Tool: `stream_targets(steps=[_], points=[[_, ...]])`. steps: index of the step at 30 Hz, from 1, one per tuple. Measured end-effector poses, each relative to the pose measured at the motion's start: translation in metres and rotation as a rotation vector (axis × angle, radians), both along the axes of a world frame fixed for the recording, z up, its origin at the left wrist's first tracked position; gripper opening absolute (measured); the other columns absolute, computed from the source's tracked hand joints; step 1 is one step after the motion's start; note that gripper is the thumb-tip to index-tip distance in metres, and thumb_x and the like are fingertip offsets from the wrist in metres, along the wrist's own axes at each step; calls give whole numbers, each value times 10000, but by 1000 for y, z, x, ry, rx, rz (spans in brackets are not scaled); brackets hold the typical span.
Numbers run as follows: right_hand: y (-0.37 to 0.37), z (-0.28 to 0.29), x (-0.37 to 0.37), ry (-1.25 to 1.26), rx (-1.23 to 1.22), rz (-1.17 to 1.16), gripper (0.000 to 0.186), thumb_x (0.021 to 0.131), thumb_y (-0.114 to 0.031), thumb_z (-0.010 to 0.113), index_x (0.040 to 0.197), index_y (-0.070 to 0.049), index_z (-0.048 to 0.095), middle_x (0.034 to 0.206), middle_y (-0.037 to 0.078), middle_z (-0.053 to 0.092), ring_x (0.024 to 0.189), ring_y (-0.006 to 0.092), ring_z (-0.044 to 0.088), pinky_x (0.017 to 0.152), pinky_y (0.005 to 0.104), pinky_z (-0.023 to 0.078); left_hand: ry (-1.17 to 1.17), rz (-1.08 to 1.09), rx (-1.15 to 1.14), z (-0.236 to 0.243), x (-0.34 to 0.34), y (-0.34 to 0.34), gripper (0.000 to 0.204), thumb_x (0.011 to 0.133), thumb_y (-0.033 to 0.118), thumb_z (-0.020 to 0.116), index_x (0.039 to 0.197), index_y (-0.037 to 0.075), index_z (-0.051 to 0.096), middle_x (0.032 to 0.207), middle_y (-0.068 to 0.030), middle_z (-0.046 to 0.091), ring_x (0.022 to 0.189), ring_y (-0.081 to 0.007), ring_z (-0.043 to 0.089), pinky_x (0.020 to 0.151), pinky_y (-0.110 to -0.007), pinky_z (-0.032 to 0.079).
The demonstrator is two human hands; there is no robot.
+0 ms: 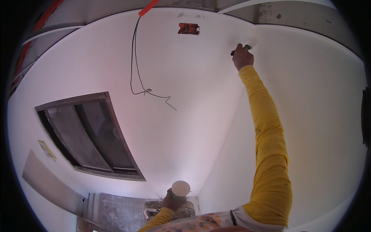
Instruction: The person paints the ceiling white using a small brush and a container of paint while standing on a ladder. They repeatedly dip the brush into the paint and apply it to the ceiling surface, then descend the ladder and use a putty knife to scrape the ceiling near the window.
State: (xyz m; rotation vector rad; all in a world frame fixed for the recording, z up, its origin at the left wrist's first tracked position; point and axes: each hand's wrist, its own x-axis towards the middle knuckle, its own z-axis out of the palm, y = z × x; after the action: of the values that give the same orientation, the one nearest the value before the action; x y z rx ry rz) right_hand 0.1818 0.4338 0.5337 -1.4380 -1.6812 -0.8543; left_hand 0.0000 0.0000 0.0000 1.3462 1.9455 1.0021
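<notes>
My right arm, in a yellow sleeve, is stretched high toward the inner corner of the white walls (201, 116). My right hand (243, 58) is closed around a small paintbrush (248, 47); a dark end and a greenish part show on either side of the fingers. It is close to the wall; whether the brush touches it I cannot tell. Low in front of my body, my left hand (170, 201) is wrapped around a round paint container (181, 188). White shows across the container's top, and its lower side is partly hidden by the hand.
A dark-framed sliding window (91, 135) is at left. Thin wires (133, 65) hang from an orange conduit (147, 7). An open electrical box (188, 29) sits high in the wall. Metal ceiling framing (54, 31) runs above. Below is a stained platform (154, 208) over a dusty tiled floor (119, 210).
</notes>
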Motion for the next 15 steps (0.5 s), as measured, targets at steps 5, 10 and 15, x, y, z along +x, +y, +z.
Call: stream_targets(steps=[5,10,15], points=[[-13,-17,-3,-177,160,-91,189,964,-207,576,1103,-87,529,973,139,606,751,288,723,605,391,604,-12,1,-18,-9,-2,5,900,714,480,816,1366,53,365,1278,-181,610,1150,-342,639,969,-416,539],[10,-8,6,-189,246,-237,188,949,-174,584,1102,-76,535,960,115,589,748,246,718,613,353,615,54,-41,8,-20,-1,11,930,698,416,876,1314,17,304,1275,-171,606,1159,-319,632,955,-411,540],[37,6,11,-156,208,-289,215,948,-163,583,1135,-59,571,999,121,591,767,241,716,646,347,621,20,-49,52,-31,-3,8,922,705,403,877,1317,23,302,1264,-166,611,1148,-307,638,950,-404,540]])
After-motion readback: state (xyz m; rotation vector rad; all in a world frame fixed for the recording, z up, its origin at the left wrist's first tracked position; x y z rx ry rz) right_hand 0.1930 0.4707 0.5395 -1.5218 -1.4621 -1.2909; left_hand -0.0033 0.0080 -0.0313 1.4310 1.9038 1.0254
